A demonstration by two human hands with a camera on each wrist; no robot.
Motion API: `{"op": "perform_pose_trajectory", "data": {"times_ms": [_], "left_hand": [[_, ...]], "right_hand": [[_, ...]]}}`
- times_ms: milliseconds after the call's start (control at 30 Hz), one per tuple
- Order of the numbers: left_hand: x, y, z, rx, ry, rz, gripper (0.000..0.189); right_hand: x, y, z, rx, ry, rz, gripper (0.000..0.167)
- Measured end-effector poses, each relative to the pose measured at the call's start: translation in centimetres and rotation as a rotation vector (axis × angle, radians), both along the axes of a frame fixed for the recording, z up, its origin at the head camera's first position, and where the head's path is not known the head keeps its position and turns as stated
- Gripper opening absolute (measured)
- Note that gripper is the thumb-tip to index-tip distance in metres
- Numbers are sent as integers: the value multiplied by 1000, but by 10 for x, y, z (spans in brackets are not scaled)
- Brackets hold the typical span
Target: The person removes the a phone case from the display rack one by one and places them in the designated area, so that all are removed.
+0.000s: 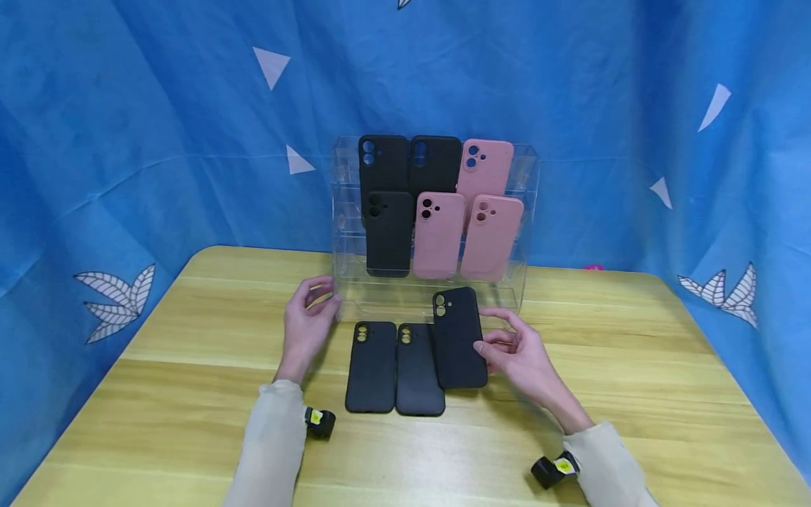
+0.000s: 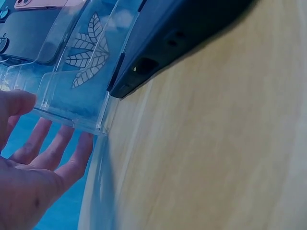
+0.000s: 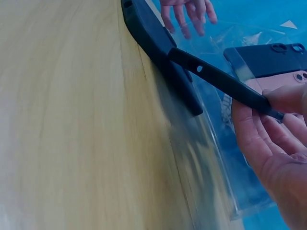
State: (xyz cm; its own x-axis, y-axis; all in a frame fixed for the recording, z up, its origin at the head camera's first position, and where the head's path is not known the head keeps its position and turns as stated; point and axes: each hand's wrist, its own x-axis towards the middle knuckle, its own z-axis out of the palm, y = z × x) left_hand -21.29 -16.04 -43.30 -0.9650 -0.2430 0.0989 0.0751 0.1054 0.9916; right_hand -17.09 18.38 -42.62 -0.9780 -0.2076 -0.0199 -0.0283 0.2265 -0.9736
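Note:
My right hand (image 1: 522, 355) pinches a black phone case (image 1: 460, 341) by its right edge, thumb in front and fingers behind. That case is tilted and overlaps the upper right part of a second black phone case (image 1: 419, 373) on the table. Beside it lies a third black phone case (image 1: 371, 367). In the right wrist view the held case (image 3: 225, 84) shows edge-on. My left hand (image 1: 308, 320) is at the lower left side of a clear display stand (image 1: 380, 299). Seen from the left wrist, its loosely bent fingers (image 2: 60, 148) reach the stand's side.
Upright on the stand's tiers are several cases, black ones (image 1: 389, 236) to the left and pink ones (image 1: 493, 239) to the right. The wooden table (image 1: 633, 366) extends to both sides. A blue patterned curtain (image 1: 209, 105) hangs behind the stand.

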Motion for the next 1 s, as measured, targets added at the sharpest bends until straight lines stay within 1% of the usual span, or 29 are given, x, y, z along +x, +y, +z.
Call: {"op": "perform_pose_trajectory", "data": {"times_ms": [100, 267, 467, 600, 733, 867, 1000], "left_hand": [[-1, 0, 0, 5, 0, -2, 33], [-2, 0, 0, -31, -9, 14, 32], [-1, 0, 1, -62, -25, 22, 31], [-1, 0, 0, -65, -28, 28, 31], [-2, 0, 0, -67, -19, 35, 30], [-2, 1, 0, -54, -16, 28, 29], [-2, 1, 1, -51, -15, 27, 28]], "right_hand": [[3, 4, -1, -9, -9, -4, 53], [6, 10, -3, -5, -11, -4, 53], [11, 13, -7, -14, -33, -15, 54], [16, 16, -8, -20, -64, -31, 55], [20, 19, -10, -31, -100, -28, 57], [23, 22, -11, -32, -140, -19, 60], [25, 22, -12, -18, -158, -30, 62]]}}
